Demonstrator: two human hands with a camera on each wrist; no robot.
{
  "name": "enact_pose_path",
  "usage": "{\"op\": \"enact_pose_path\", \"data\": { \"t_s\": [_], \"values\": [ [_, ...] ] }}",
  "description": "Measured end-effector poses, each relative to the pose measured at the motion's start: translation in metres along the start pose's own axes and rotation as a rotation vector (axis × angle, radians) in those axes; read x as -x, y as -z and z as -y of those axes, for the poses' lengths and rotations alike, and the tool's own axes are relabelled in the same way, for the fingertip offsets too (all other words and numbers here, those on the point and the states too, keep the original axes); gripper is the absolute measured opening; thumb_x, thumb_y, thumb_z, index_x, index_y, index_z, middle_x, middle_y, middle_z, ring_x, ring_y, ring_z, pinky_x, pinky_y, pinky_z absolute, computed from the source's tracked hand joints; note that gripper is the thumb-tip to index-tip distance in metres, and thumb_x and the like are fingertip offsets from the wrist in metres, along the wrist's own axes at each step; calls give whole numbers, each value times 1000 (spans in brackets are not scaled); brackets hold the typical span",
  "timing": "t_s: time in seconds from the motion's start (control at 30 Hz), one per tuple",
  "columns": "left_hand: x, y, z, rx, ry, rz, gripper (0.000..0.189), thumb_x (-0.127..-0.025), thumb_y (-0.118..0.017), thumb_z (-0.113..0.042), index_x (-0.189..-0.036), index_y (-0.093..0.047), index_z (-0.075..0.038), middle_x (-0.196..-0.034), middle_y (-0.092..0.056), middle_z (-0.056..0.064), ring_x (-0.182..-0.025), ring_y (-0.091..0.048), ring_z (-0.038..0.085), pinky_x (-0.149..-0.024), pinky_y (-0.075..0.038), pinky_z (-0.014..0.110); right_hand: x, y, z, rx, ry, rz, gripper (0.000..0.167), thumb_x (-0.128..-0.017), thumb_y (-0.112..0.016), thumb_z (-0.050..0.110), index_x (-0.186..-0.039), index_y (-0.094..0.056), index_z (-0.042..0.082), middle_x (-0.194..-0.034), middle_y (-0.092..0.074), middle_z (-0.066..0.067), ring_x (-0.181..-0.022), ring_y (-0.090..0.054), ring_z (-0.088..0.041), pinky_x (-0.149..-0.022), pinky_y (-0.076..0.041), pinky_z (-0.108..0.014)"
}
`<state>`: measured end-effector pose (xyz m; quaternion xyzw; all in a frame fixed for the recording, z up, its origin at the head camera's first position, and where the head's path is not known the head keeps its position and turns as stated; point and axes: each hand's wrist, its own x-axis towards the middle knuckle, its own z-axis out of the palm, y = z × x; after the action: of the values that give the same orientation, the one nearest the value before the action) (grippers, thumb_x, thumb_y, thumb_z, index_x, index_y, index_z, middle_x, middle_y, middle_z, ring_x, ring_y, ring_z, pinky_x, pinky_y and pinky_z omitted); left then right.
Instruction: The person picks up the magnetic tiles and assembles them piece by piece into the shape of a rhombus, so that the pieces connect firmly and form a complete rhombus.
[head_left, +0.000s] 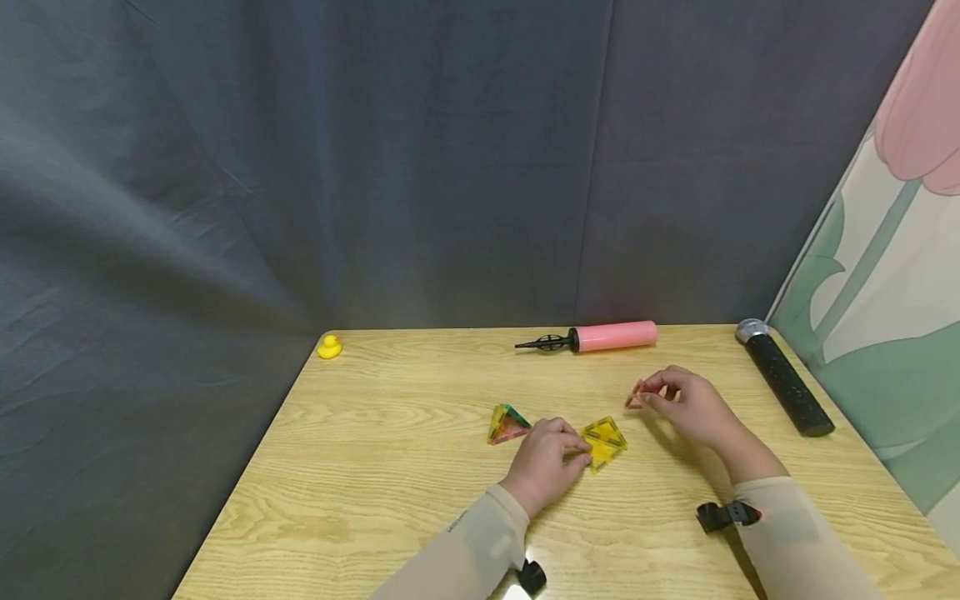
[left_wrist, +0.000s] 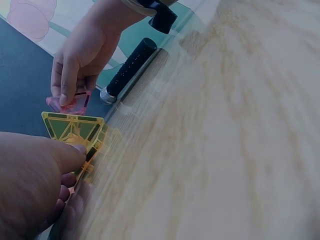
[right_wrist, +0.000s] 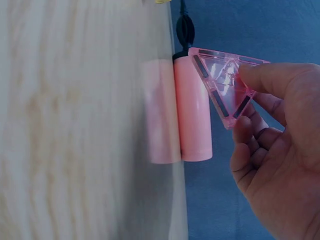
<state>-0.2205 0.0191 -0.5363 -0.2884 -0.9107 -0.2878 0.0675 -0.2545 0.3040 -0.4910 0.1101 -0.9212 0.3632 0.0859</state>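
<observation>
My right hand (head_left: pixel 688 408) pinches a pink, see-through triangular magnetic tile (right_wrist: pixel 220 85) between thumb and fingers, raised above the table. In the right wrist view, dark magnet strips show along the tile's edges. My left hand (head_left: pixel 551 467) grips a piece made of yellow magnetic tiles (head_left: pixel 606 440) at its near left side, the thumb against it in the left wrist view. The pink tile is just beyond the yellow piece there. Left of the left hand stands a small pyramid of magnetic tiles (head_left: pixel 510 427) with yellow, green and reddish faces.
A pink hand pump (head_left: pixel 617 336) with a black nozzle lies along the table's back edge. At the right edge lies a black microphone (head_left: pixel 787 383) with a silver head. A yellow rubber duck (head_left: pixel 329 347) sits in the back left corner of the wooden table (head_left: pixel 360 492).
</observation>
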Motion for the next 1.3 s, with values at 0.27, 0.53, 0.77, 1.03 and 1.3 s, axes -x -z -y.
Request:
{"op": "enact_pose_path", "data": {
  "t_s": [0.27, 0.53, 0.77, 1.03, 1.3],
  "values": [
    [0, 1, 0, -10, 1, -2, 13, -97, -78, -35, -106, -84, -29, -104, -63, -20, -98, -56, 3, -87, -47, 19, 1, 6, 6, -19, 42, -7, 9, -96, -77, 9, -103, -79, 16, -97, -70, 0, -83, -56, -21, -67, -47, -29],
    [-1, -1, 1, -47, 23, -24, 15, -97, -78, -37, -108, -84, -29, -103, -63, -20, -96, -55, 2, -86, -47, 20, 1, 11, 10, -4, 74, -28, 11, -95, -79, 8, -103, -78, 16, -96, -70, -1, -83, -57, -22, -63, -47, -30],
    [-2, -2, 4, -35, 30, -39, 16, -97, -78, -36, -109, -84, -28, -101, -64, -19, -95, -57, 2, -90, -48, 21, -1, 13, 10, -13, 107, -47, 15, -92, -81, 5, -101, -76, 16, -93, -70, 2, -81, -58, -17, -64, -46, -28],
    [-2, -3, 5, -49, 41, -39, 17, -97, -78, -37, -110, -83, -28, -101, -64, -19, -96, -57, 3, -87, -48, 21, 1, 21, 16, 0, 75, 25, 18, -92, -80, 3, -102, -77, 19, -98, -72, 2, -88, -60, -20, -69, -48, -30],
    [-2, -3, 5, -33, 61, -29, 17, -97, -78, -38, -110, -82, -28, -102, -64, -19, -97, -57, 2, -89, -48, 21, 2, 24, 19, -24, 97, 59, 17, -92, -81, 6, -98, -78, 22, -95, -71, 5, -85, -60, -18, -69, -47, -29]
  ]
}}
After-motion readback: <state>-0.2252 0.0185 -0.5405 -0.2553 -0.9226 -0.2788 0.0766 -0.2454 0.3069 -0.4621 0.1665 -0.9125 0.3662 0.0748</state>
